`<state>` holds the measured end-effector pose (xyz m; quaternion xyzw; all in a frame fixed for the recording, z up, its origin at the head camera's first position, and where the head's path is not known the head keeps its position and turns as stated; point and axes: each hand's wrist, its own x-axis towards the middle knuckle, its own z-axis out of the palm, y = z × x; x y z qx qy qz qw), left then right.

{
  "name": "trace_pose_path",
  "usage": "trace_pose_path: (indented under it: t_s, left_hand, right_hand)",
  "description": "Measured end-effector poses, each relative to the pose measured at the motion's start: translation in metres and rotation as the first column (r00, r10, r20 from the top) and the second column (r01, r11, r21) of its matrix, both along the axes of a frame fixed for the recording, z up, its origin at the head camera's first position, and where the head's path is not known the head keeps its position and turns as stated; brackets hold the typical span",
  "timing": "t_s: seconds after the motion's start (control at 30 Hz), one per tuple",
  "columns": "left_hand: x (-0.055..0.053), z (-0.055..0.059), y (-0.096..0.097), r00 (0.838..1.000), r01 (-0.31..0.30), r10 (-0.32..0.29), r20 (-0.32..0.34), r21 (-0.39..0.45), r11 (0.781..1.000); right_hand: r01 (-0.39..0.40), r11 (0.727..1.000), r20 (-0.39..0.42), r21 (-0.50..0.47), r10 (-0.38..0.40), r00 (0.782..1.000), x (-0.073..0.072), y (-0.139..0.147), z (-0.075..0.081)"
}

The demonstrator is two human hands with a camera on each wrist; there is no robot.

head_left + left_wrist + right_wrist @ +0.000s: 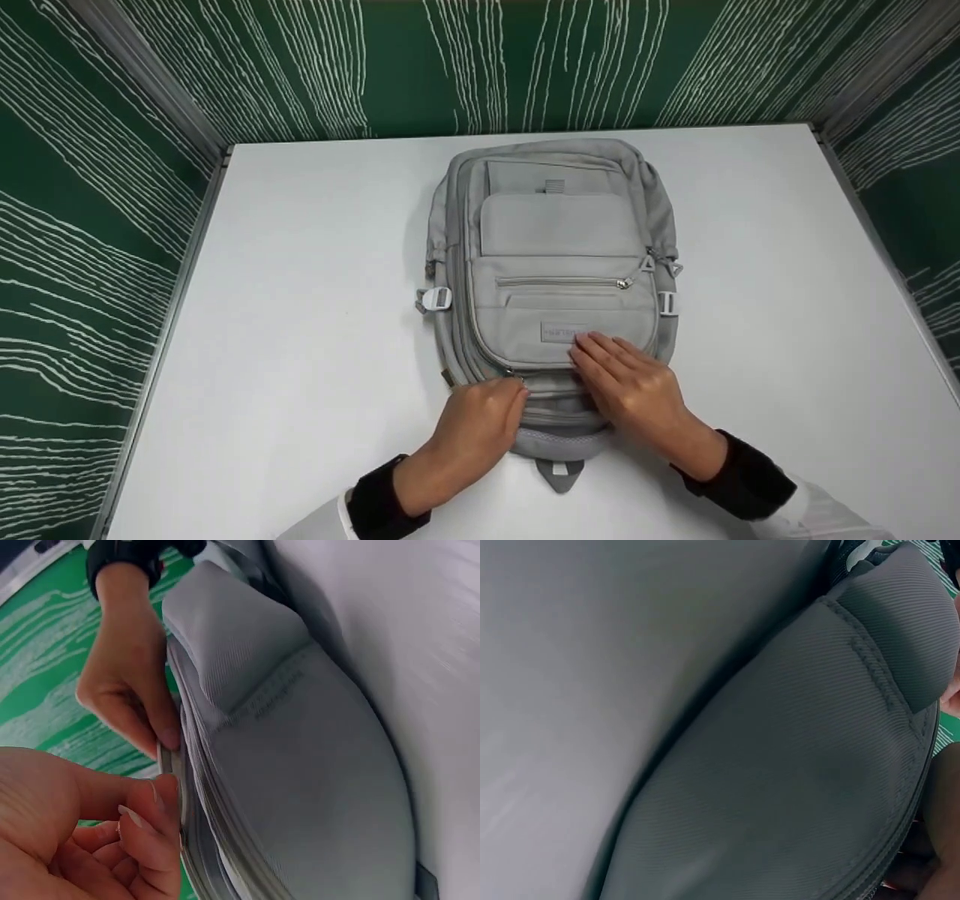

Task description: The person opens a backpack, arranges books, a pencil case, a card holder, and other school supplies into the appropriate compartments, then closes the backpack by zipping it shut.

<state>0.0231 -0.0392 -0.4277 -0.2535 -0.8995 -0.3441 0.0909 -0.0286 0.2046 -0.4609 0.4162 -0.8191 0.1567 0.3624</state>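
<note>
A grey backpack [559, 225] lies front side up, its small loop [562, 480] toward the person. At the lower left corner of its front pocket, my left hand [480, 420] pinches a zipper pull between thumb and curled fingers, which mostly hide it. My right hand [637, 386] lays its fingers over the pocket's lower edge, partly covering the label patch [555, 331]. In the left wrist view, the right thumb and fingers grip the zipper edge of the bag close to the left fingertips. The right wrist view shows mainly the bag's ribbed grey side [780, 757].
The backpack rests on a white table [300, 300]. Green panels with white streaks [405, 67] surround the table at the back and sides. A white buckle [436, 298] sits at the bag's left side, and triangular zipper pulls [647, 263] hang at its right.
</note>
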Motion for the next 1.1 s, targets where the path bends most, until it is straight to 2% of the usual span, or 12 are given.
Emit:
trace_pose_path:
  t_s: [0.23,0.4,0.5,0.57,0.63,0.7,0.77,0.87,0.93,1.03,1.1]
  left_hand:
    - [-0.001,-0.001,0.026,0.992,0.071,-0.075,-0.1,-0.043,0.997]
    - [-0.003,-0.002,0.041,0.985,0.085,-0.096,-0.145,-0.084,0.993]
    - [-0.003,-0.002,0.051,0.976,0.078,-0.104,-0.19,-0.137,0.987]
    - [-0.003,-0.002,0.056,0.963,0.071,-0.12,-0.241,-0.201,0.977]
    - [-0.003,-0.002,0.061,0.941,0.053,-0.148,-0.305,-0.298,0.953]
    - [-0.004,-0.001,0.065,0.922,0.044,-0.175,-0.346,-0.355,0.934]
    - [-0.005,-0.002,0.068,0.922,0.05,-0.178,-0.344,-0.349,0.936]
    - [-0.006,-0.003,0.069,0.96,0.079,-0.124,-0.251,-0.183,0.98]
    - [-0.005,-0.003,0.067,0.977,0.079,-0.091,-0.195,-0.068,0.995]
    - [-0.003,-0.001,0.063,0.986,0.078,-0.075,-0.147,0.018,0.997]
    - [-0.001,0.001,0.06,0.989,0.082,-0.076,-0.129,0.041,0.996]
  right_hand:
    - [0.01,1.0,0.029,-0.011,-0.01,1.0,0.001,0.001,0.0]
    - [-0.006,0.999,0.048,-0.032,0.007,0.999,0.001,0.001,-0.001]
    - [-0.008,0.999,0.059,-0.041,0.01,0.998,0.001,0.002,-0.002]
    - [-0.012,0.999,0.056,-0.038,0.014,0.998,0.001,0.003,-0.002]
    - [-0.014,0.999,0.051,-0.038,0.016,0.999,0.001,0.003,-0.003]
    - [-0.019,0.999,0.043,-0.038,0.02,0.999,0.001,0.004,-0.003]
    - [-0.023,0.999,0.042,-0.038,0.025,0.999,0.0,0.004,-0.003]
    - [-0.022,0.999,0.037,-0.038,0.024,0.999,0.0,0.003,-0.003]
    - [-0.023,0.999,0.042,-0.041,0.024,0.999,0.001,0.002,-0.002]
    - [-0.038,0.997,0.055,-0.066,0.041,0.998,0.003,0.002,0.0]
    - [-0.061,0.994,0.055,-0.086,0.066,0.996,0.006,0.001,0.001]
